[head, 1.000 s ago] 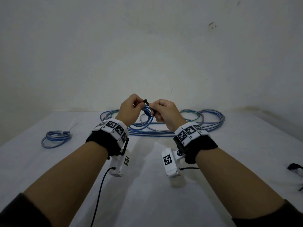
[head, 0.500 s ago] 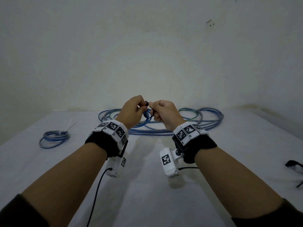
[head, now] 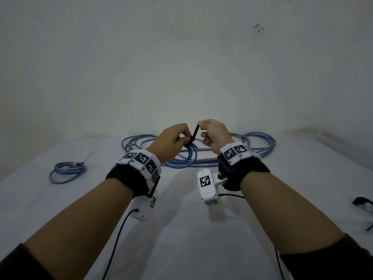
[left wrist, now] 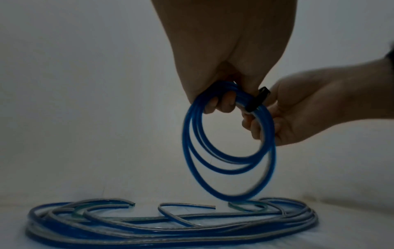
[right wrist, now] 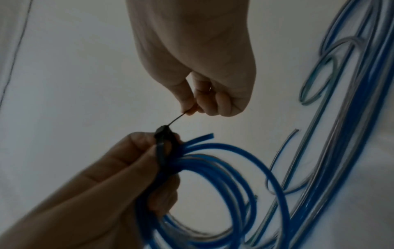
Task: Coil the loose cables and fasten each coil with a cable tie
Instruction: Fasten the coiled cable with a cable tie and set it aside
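Note:
Both hands are raised over the table in the head view. My left hand point(head: 182, 139) grips a small coil of blue cable point(head: 191, 156), which hangs below it. A black cable tie point(head: 194, 134) is looped round the top of that coil point(left wrist: 228, 143). My right hand point(head: 201, 126) pinches the tie's tail point(right wrist: 177, 120) between thumb and forefinger, up and away from the tie's head point(right wrist: 163, 133). The tail runs taut. The left fingers point(right wrist: 119, 168) hold the coil point(right wrist: 224, 176) right at the tie point(left wrist: 255, 99).
A pile of loose blue and grey cables point(head: 260, 150) lies on the white table point(head: 181, 239) beyond the hands, against the wall. A small coil point(head: 66, 171) fastened with a white tie point(head: 87, 155) lies at the left. A dark object point(head: 363, 203) sits at the right edge.
My right hand has drawn the tie's tail up and to the right, so more black strap shows between the hands. The left hand has stayed on the coil.

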